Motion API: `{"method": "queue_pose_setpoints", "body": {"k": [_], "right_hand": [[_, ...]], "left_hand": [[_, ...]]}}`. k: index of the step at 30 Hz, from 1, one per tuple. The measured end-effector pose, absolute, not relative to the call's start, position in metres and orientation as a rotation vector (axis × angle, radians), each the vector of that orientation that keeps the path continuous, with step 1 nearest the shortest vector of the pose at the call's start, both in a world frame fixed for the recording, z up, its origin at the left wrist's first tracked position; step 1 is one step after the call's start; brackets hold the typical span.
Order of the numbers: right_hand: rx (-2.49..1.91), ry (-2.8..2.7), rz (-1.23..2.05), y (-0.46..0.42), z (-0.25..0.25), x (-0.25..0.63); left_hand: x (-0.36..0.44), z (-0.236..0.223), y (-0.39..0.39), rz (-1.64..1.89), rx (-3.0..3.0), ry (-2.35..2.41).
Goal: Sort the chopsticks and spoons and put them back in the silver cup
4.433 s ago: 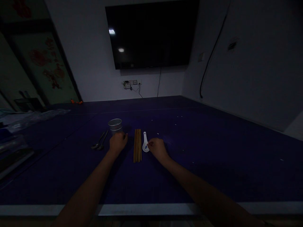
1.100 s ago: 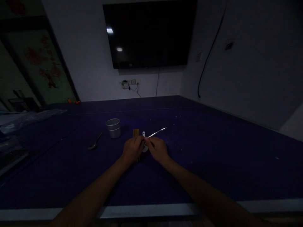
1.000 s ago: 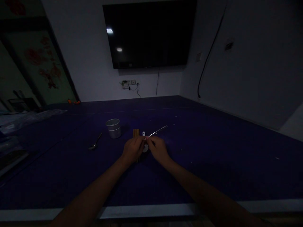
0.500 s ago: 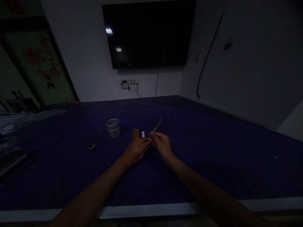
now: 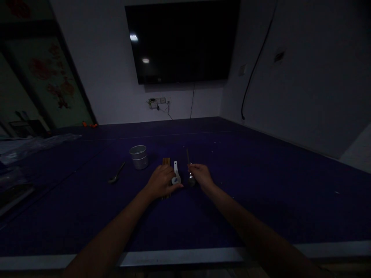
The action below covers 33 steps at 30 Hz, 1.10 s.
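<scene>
The scene is dim. My right hand [image 5: 202, 176] pinches a metal spoon [image 5: 189, 166] that lies on the dark blue table [image 5: 261, 185], its handle pointing away from me and its bowl near my fingers. A white ceramic spoon [image 5: 175, 176] lies just left of it. My left hand [image 5: 160, 181] rests with loose fingers on a bundle of wooden chopsticks [image 5: 165, 162], its thumb below the white spoon. A small metal cup [image 5: 138, 156] stands upright to the left of the chopsticks.
A second metal spoon [image 5: 116, 174] lies left of the cup. Clear plastic bags [image 5: 26, 144] and dark items sit at the table's left side. A black screen [image 5: 182, 40] hangs on the far wall. The table's pale front edge [image 5: 185, 256] runs below my arms.
The metal spoon, held up between both hands and pointing right, has swung round and come down to the table right of the white spoon. My left hand let go and settled on the chopsticks.
</scene>
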State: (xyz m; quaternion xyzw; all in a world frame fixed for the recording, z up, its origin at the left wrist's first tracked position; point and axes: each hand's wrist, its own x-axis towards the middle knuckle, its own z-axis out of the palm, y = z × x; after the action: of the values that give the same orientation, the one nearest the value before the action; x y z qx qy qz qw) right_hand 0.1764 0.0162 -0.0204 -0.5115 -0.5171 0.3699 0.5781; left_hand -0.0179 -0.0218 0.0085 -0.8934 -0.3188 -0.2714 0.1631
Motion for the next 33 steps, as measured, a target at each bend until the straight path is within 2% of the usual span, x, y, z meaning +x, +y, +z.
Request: {"method": "queue_pose_setpoints", "body": {"k": [11, 17, 33], "right_hand": [[-1.252, -1.258, 0.863, 0.029, -0.037, 0.174], [-1.302, -1.401, 0.685, 0.034, -0.042, 0.173], [-1.413, -1.544, 0.47, 0.032, -0.04, 0.172]], "left_hand": [[-0.018, 0.006, -0.016, -0.606, -2.644, -0.914], [-0.016, 0.007, -0.016, -0.559, -2.664, -0.928], [-0.013, 0.008, -0.017, -0.456, -2.663, -0.967]]}}
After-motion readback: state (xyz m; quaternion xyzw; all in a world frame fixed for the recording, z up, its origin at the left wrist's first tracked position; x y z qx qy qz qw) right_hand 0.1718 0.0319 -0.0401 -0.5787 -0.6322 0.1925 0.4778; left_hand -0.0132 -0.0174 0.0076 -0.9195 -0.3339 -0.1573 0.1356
